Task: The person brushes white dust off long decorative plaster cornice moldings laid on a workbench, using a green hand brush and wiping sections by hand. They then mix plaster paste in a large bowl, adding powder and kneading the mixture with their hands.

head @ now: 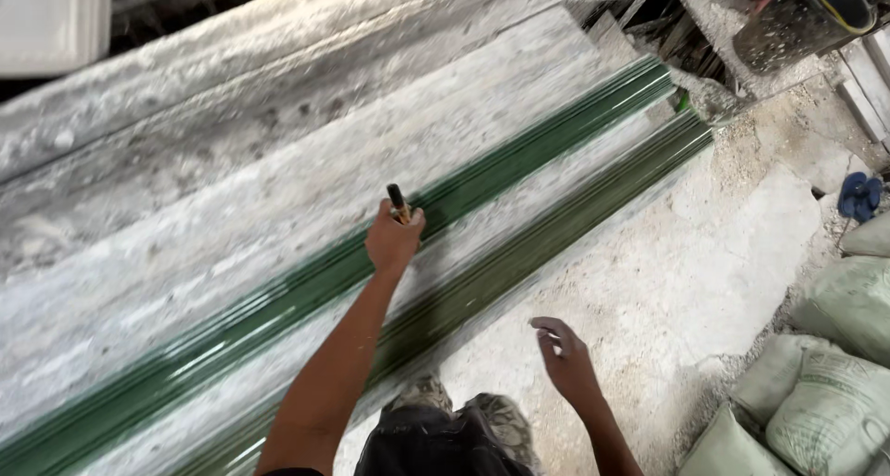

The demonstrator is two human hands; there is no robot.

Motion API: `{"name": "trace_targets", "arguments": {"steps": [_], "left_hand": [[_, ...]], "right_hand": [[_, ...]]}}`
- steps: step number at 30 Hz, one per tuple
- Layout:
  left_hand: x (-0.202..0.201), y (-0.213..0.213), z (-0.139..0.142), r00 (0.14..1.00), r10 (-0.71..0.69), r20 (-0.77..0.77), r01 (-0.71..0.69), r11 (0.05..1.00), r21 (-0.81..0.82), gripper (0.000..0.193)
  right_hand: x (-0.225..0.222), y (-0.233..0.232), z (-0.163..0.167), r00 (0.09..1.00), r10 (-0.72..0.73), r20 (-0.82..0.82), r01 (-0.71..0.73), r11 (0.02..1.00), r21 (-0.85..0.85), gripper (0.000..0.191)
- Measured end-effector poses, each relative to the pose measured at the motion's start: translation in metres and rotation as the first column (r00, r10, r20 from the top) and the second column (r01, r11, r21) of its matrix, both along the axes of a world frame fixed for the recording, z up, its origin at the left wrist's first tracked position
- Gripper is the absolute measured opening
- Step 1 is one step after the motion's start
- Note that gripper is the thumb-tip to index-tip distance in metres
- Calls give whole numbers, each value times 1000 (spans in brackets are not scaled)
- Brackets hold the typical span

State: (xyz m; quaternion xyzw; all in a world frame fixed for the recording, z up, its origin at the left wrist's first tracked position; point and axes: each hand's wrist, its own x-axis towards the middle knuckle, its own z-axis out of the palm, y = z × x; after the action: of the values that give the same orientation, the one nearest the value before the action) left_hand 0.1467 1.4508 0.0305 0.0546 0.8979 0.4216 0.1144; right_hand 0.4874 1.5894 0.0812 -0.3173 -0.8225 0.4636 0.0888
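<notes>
Dusty shoes (464, 416) stand on the pale concrete floor (705, 281). Left hand (393, 240) is fisted around a slim dark brush handle (398, 199), pointing up and away, over a glossy green ribbed strip (519, 152) running diagonally along the rough grey slab (278, 189). Right hand (563, 355) hangs loose, fingers half-curled, holding nothing.

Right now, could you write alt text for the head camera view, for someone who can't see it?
A person's left hand grips a dark-tipped tool over a long glossy green moulding lying on dusty grey slabs. The right hand hangs free, holding nothing, above a pale floor beside stacked sacks.
</notes>
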Motion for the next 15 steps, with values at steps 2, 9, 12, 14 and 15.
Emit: {"name": "trace_targets", "arguments": {"steps": [2, 9, 12, 14, 15], "left_hand": [[-3, 52, -2, 1000, -11, 7, 11, 1000, -20, 49], [7, 215, -25, 999, 43, 11, -44, 994, 98, 46], [5, 298, -29, 997, 51, -62, -46, 995, 83, 46], [6, 355, -30, 996, 44, -74, -37, 995, 94, 49], [9, 383, -30, 998, 30, -53, -24, 994, 109, 53]], "right_hand": [[-6, 49, 0, 996, -88, 13, 88, 996, -24, 23], [-38, 208, -18, 990, -139, 12, 138, 973, -185, 25], [-55, 297, -25, 995, -95, 12, 95, 982, -165, 25], [-51, 356, -23, 998, -35, -43, 30, 992, -122, 23], [-49, 383, -22, 997, -11, -72, 3, 994, -106, 23]]}}
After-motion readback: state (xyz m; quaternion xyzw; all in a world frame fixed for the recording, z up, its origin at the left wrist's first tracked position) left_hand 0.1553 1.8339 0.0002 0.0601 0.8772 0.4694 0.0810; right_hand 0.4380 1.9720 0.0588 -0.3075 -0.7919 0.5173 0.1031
